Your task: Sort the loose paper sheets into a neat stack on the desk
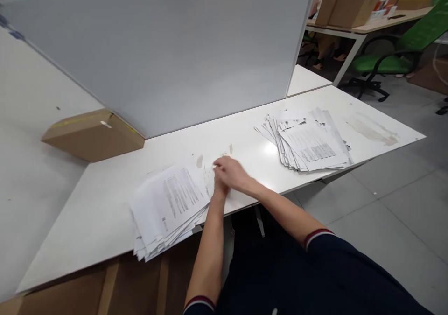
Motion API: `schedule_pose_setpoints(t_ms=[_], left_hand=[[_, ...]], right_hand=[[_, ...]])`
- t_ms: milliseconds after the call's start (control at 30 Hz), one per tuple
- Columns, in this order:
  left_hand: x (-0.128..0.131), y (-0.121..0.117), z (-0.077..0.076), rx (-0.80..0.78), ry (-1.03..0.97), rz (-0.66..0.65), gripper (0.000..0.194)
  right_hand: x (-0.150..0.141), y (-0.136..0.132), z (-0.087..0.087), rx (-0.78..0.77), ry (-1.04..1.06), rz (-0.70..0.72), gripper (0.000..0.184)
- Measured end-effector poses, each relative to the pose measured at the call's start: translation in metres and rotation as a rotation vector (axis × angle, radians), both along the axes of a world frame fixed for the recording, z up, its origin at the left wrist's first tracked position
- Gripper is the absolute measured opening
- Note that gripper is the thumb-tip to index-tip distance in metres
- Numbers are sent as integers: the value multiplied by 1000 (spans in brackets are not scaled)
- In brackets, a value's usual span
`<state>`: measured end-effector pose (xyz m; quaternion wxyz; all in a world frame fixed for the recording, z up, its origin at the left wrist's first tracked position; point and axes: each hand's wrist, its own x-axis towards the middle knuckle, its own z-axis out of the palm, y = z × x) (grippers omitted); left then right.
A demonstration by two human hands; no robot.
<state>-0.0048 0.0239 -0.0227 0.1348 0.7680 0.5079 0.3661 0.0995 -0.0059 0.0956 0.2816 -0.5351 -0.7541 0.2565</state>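
My right hand [231, 171] crosses over my left hand [220, 186] above the middle of the white desk [245, 137]. The right fingers are bent and pressed together, with a small pale spot at their tips that I cannot make out. Most of the left hand's fingers are hidden beneath the right. To the left of the hands lies a loose stack of printed sheets [170, 203], its edges uneven and its near corner over the desk's front edge. A second, more fanned-out pile of printed papers [310, 142] rests to the right. Neither hand touches a pile.
A grey-white board [182, 49] stands along the desk's back edge. In the left corner sits a cardboard box [94, 137]. Worn patches [374, 130] mark the desktop. Behind to the right are stacked cartons [350, 9] on another table and a green chair [395, 63].
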Motion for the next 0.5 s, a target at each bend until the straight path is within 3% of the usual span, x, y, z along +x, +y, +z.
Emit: schedule_pose_setpoints(t_ms=[100,167,233,333,500], left_hand=[[1,0,2,21,-50,-23,46],[1,0,2,28,-92,-25,50],[1,0,2,31,-117,-32,52],[1,-1,2,33,-123,-28,53],[1,-3,3,38,-125,-17,52]], right_hand=[[89,-1,-11,37,-62,-300,34],[145,3,-20,80,-257,-639,37],[186,10,-30,49,-408,-797,48],[213,21,-43,-89,-474,-825,56],[208,23,-52,-96,-490,-777,41]])
